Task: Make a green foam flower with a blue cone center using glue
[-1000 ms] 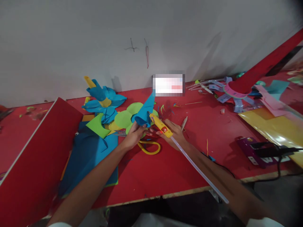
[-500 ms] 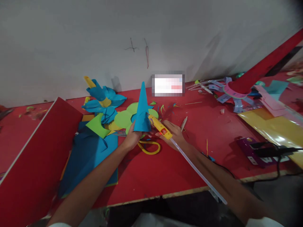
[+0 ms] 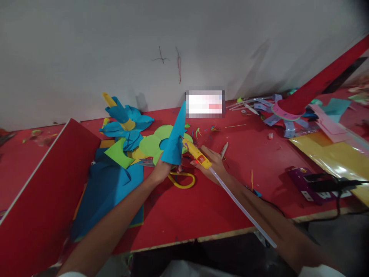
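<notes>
- At the centre of the frame, the left hand (image 3: 160, 170) grips a blue paper cone (image 3: 173, 145) near its wide lower end, tip leaning upper right.
- Just right of centre, the right hand (image 3: 213, 161) grasps a yellow glue gun (image 3: 197, 154), nozzle at the cone's right side; a clear glue stick (image 3: 242, 206) extends lower right.
- Left of centre, green paper petals (image 3: 149, 145) lie on the red bench (image 3: 198, 215).
</notes>
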The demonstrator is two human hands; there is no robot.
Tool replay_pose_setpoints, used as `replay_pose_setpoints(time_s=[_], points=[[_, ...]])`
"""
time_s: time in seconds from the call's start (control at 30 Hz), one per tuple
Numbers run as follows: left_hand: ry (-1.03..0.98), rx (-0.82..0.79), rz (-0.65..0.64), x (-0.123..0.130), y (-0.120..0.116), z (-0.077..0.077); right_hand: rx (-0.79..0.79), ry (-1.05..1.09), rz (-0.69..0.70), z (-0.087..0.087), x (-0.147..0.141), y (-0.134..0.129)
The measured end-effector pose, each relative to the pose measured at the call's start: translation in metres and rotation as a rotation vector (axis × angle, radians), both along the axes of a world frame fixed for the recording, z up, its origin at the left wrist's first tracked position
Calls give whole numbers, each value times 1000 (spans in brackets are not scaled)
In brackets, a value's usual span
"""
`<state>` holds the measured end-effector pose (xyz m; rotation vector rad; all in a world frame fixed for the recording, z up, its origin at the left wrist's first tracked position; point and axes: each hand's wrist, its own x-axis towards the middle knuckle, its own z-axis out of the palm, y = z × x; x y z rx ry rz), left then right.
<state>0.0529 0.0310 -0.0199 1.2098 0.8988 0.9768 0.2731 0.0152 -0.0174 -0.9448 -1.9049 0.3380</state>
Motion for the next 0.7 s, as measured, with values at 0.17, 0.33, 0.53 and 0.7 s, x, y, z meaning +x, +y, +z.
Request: replay_pose_setpoints(time_s=[0.17, 0.33, 0.53, 0.7], points=[[105, 78, -10, 2, -1, 7, 117, -34, 39, 10, -2, 1], [137, 105, -18, 1, -2, 8, 190, -27, 54, 14, -5, 0], [158, 124, 0, 4, -2, 13, 72, -19, 4, 7, -1, 2], [175, 109, -32, 2, 1, 10, 106, -28, -3, 5, -2, 1]])
